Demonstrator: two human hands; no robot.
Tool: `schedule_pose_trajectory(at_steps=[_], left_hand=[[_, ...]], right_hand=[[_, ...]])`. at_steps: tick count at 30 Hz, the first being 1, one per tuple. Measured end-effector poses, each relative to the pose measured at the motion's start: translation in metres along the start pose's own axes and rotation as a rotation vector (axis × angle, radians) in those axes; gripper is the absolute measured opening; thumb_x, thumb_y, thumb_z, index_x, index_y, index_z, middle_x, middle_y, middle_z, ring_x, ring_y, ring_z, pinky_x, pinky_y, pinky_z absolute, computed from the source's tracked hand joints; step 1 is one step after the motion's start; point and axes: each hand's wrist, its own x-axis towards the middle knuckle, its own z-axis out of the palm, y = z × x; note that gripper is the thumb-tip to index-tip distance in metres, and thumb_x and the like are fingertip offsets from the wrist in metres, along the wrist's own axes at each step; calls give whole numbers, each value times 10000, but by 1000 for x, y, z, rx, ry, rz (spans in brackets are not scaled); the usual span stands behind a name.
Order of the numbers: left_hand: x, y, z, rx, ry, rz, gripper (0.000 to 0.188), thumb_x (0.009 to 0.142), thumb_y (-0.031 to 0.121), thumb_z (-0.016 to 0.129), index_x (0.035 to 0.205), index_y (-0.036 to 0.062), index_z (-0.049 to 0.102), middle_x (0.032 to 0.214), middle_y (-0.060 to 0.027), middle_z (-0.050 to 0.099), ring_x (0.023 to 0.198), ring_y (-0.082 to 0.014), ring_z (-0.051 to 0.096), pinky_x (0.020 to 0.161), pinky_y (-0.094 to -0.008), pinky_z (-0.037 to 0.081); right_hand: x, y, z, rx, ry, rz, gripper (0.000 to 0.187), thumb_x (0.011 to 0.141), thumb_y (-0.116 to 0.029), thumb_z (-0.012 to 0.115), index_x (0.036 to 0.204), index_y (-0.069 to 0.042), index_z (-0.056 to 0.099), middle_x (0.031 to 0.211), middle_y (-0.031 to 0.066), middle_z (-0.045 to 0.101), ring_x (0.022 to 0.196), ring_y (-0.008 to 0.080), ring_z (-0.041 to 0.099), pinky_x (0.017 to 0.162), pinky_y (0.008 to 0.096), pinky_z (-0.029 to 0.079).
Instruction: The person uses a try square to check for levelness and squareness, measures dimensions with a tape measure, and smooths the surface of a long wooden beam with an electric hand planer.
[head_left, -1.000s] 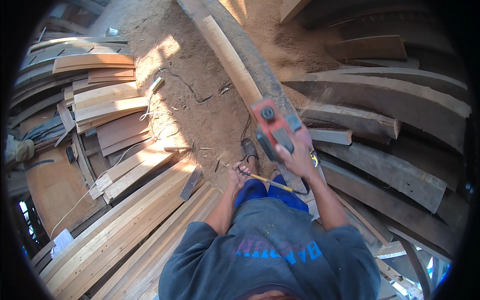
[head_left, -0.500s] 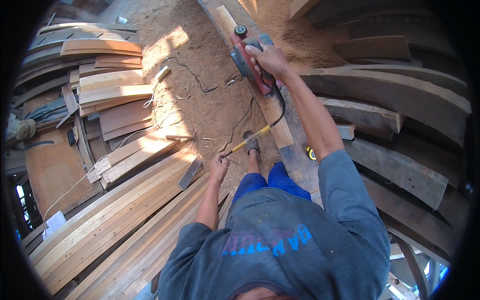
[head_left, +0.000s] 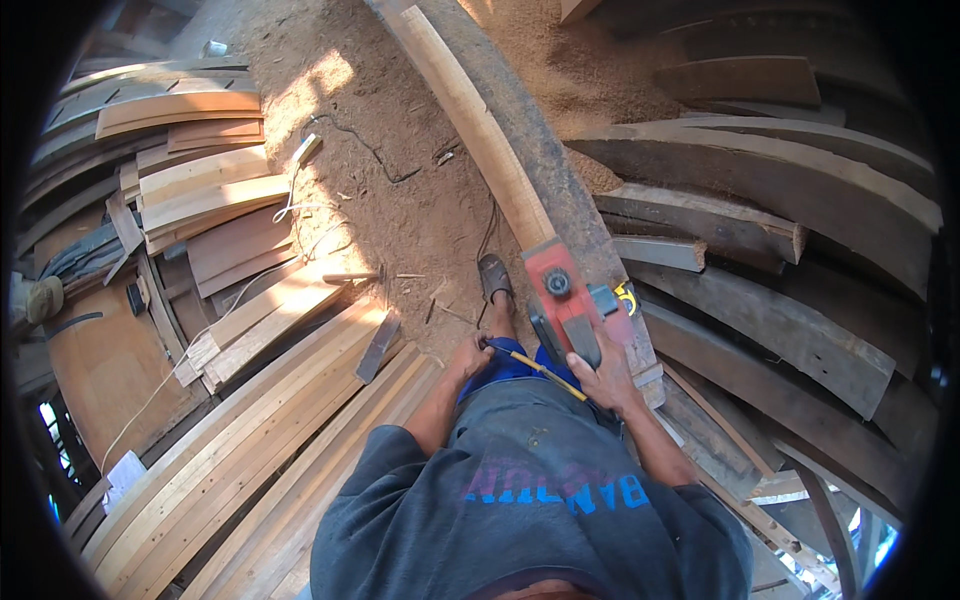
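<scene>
Ground: sawdust-covered dirt floor (head_left: 400, 200) with stacked pale boards (head_left: 230, 440) to the left and dark curved planks (head_left: 760, 190) to the right.
Workpiece: long pale plank (head_left: 480, 130) lying on a dark beam (head_left: 560, 190), running away from the person.
Right hand (head_left: 605, 375): fingers wrapped tight on the rear handle of a red electric planer (head_left: 560, 300), which sits on the plank's near end.
Left hand (head_left: 470, 355): fingers closed around a yellow pencil (head_left: 540, 370), just left of the planer.
Foot: sandal (head_left: 495, 278) on the floor beside the beam.

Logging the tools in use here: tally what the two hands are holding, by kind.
Red power planer, under the right hand, resting on the long pale plank: 1
Yellow pencil, in the left hand grip: 1
Total: 2
</scene>
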Motion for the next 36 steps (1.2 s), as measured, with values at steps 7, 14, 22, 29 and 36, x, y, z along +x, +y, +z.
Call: schedule_pose_trajectory(at_steps=[7, 14, 22, 29, 36], left_hand=[[24, -36, -37, -170, 251, -3, 368, 854, 215, 678, 1172, 34, 720, 796, -78, 682, 700, -174, 630, 678, -333, 511], [13, 9, -78, -423, 358, 83, 340, 915, 185, 684, 1186, -13, 635, 791, 20, 617, 689, -77, 546, 611, -260, 447], [-16, -7, -95, -339, 440, 40, 192, 916, 150, 693, 1060, 26, 668, 781, 0, 624, 682, -75, 544, 599, -252, 434], [-35, -10, -60, -328, 678, 188, 271, 881, 115, 725, 1104, 3, 621, 853, -50, 664, 765, -122, 630, 695, -281, 514], [-6, 65, -90, -592, 679, 403, 428, 951, 203, 728, 1241, 26, 467, 960, -56, 637, 838, -115, 614, 751, -265, 515]], right_hand=[[169, -123, -30, 47, 213, -247, 769, 929, -396, 627, 1535, -21, 338, 1076, 334, 677, 1049, 472, 671, 901, 477, 524], [298, -205, -86, 23, 126, -181, 576, 961, -447, 598, 1404, -82, 556, 918, 181, 716, 727, 250, 709, 659, 348, 556], [249, -153, -57, 446, 38, -252, 279, 1029, -350, 564, 966, -91, 647, 719, -34, 559, 554, 68, 519, 500, 238, 436], [82, -37, -9, 107, 233, -309, 420, 971, -409, 585, 1137, -25, 617, 725, 68, 590, 637, 168, 576, 604, 357, 473], [60, -33, 3, 158, 288, -279, 498, 964, -444, 592, 1146, 17, 634, 853, 125, 649, 766, 241, 626, 721, 405, 499]])
